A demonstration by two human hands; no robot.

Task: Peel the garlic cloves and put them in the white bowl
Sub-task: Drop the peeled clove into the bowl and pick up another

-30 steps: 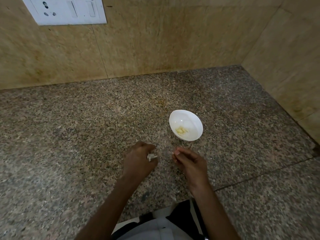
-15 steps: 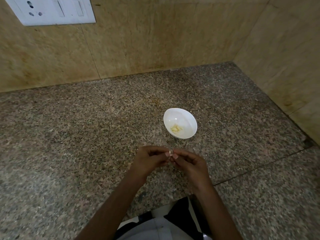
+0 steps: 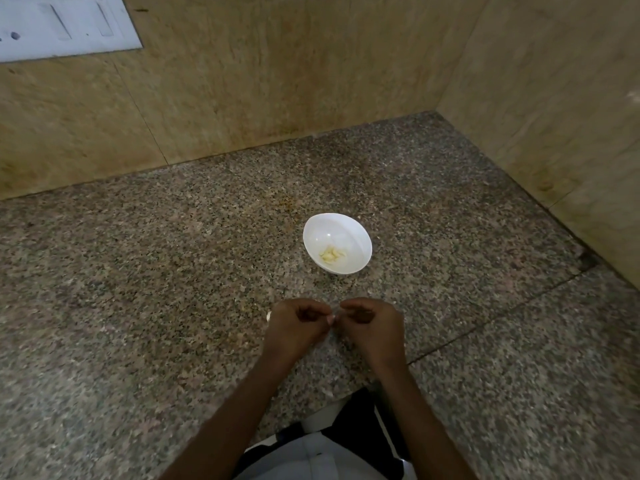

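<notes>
A small white bowl [image 3: 337, 242] stands on the speckled granite counter [image 3: 138, 289], with a few pale peeled garlic pieces [image 3: 331, 254] at its bottom. Just in front of the bowl my left hand [image 3: 294, 329] and my right hand [image 3: 372, 327] are held close together above the counter, fingers curled. Between their fingertips they pinch a small garlic clove [image 3: 331, 319], of which only a pale sliver shows. A tiny white scrap [image 3: 268, 317] peeks out at the left edge of my left hand.
Beige stone walls [image 3: 277, 81] close off the counter at the back and on the right, meeting in a corner. A white switch plate [image 3: 62, 26] hangs at the upper left. A seam crosses the counter at the right. My clothing shows at the bottom edge.
My hands came together from slightly apart and now both pinch the clove, which my left hand alone held before. The view has shifted a little.
</notes>
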